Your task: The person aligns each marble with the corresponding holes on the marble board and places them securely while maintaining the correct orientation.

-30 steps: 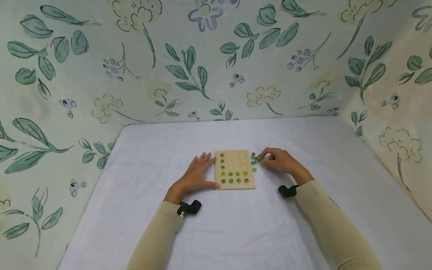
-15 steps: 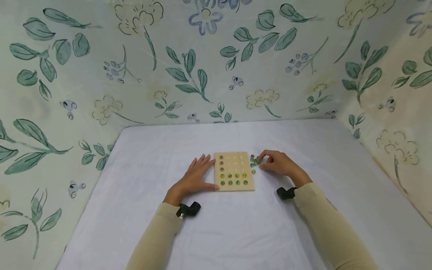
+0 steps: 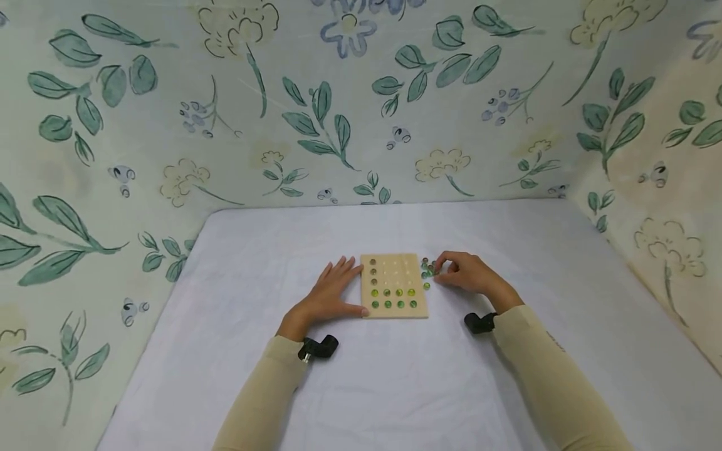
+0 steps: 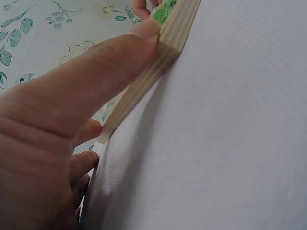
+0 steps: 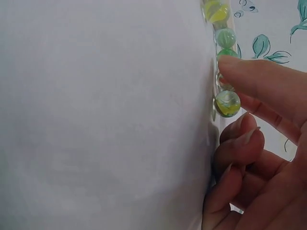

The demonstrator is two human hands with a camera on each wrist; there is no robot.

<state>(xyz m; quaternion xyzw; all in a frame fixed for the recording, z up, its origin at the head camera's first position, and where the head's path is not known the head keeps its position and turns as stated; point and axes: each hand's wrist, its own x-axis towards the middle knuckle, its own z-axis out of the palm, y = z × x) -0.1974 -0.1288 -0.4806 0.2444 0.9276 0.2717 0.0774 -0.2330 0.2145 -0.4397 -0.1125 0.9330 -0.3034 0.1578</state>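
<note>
Marbles: small green and yellow-green glass marbles (image 3: 427, 268), loose cluster on the white cloth-covered surface (image 3: 395, 388), just beside the right edge of the board; one sits apart, nearer the person.
Board: square pale plywood board with a grid of round holes (image 3: 394, 285), flat on the surface between the two hands. Two near rows hold green and yellow-green marbles, left column has three darker ones above; remaining holes bare.
Change: over the last second almost nothing moved; right hand sits at the loose cluster as before, fingertips shifted only slightly; board fill looks the same. Judgement: still picking one marble out of the cluster, none lifted yet.
Right hand: right hand (image 3: 465, 273) fingers curled at the cluster; in the right wrist view a fingertip (image 5: 249, 72) lies against a yellow-green swirled marble (image 5: 227, 103), thumb not seen. A full pinch cannot be told.
Left hand: left hand (image 3: 333, 291) spread flat, fingers straight, thumb (image 4: 110, 62) pressed on the board's left edge (image 4: 158, 62), steadying it.
Marble look: glossy, translucent, swirled inside; small and round, likely to roll.
Sleeves: beige long sleeves, black wrist-mounted cameras (image 3: 318, 347).
Surroundings: floral leaf-patterned fabric walls (image 3: 169, 125) round the surface.
</note>
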